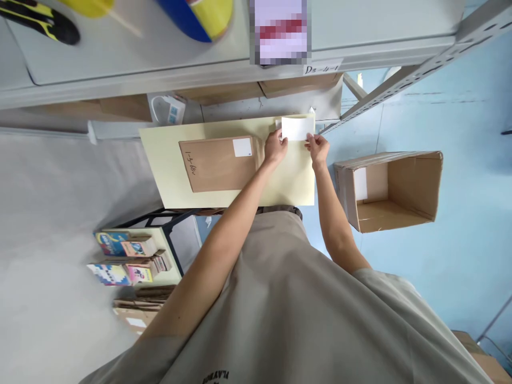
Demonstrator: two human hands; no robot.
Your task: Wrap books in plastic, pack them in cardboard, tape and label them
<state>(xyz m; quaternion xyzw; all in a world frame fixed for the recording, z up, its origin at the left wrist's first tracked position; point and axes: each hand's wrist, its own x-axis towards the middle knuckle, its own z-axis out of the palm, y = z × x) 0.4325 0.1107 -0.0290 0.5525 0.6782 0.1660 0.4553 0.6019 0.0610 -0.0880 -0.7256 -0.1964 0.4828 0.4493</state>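
A white paper sheet (pixel 297 128) is held between my two hands above the right part of a pale yellow board (pixel 290 181). My left hand (pixel 275 148) pinches its lower left corner. At its lower right corner, my right hand (pixel 318 149) has thumb and fingers closed on the edge. A flat brown cardboard box (pixel 218 170) lies on the board to the left of my hands. It bears a white label (pixel 242 147) and handwritten marks. Whatever writing the sheet carries cannot be made out.
A grey metal shelf (pixel 160 69) runs across the top, with a box cutter (pixel 44 21) and tape roll (pixel 212 16) on it. An open cardboard box (pixel 416 184) stands at right. A lower-left rack (pixel 174 266) holds several colourful packages (pixel 112 242). Folded cardboard (pixel 140 309) lies nearby.
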